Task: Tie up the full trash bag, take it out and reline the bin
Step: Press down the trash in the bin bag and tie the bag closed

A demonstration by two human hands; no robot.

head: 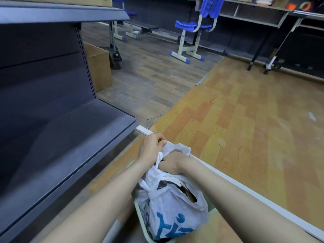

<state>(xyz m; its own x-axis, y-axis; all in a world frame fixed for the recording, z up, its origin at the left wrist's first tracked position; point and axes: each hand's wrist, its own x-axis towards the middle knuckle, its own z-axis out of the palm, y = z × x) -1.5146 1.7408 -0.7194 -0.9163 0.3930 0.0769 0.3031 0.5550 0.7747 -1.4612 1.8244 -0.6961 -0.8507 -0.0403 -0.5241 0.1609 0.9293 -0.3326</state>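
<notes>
A full white plastic trash bag (172, 207) with blue print stands in a pale green bin (140, 214) at the bottom middle of the head view. Dark rubbish shows through a gap near its top. My left hand (151, 149) grips one white handle of the bag above the bin, fingers curled round it. My right hand (172, 163) is just to its right, curled into the other handle and partly hidden by the plastic. The two hands touch over the bag's mouth.
A dark blue metal shelf unit (57, 130) runs along the left. A cardboard box (99, 67) stands behind it. A white rail (245, 188) borders the bin on the right. Blue chairs (192, 27) and desks (263, 14) stand at the far side of the wood floor (245, 111).
</notes>
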